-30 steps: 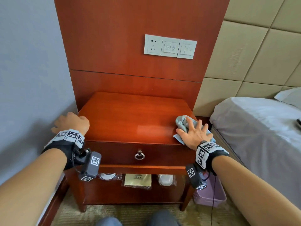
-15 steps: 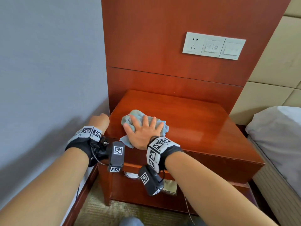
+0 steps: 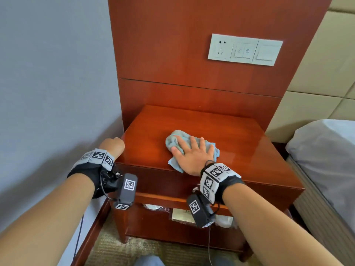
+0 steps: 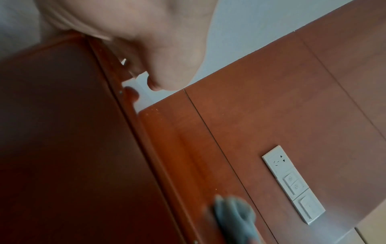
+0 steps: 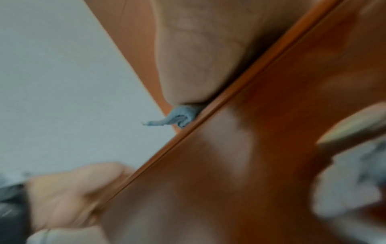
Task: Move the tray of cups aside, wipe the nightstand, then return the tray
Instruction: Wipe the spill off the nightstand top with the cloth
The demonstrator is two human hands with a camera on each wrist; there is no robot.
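Head view: blue cloth (image 3: 189, 144) slid rightward from near-left corner toward nightstand (image 3: 240, 143) middle under flat, spread right hand (image 3: 194, 156); left hand (image 3: 112, 146) curled on left edge; wiping half done.

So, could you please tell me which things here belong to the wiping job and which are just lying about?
Job in hand:
- cloth under right hand
- nightstand
- left hand on its corner

Lying about:
- wall sockets
- bed
- packets on lower shelf
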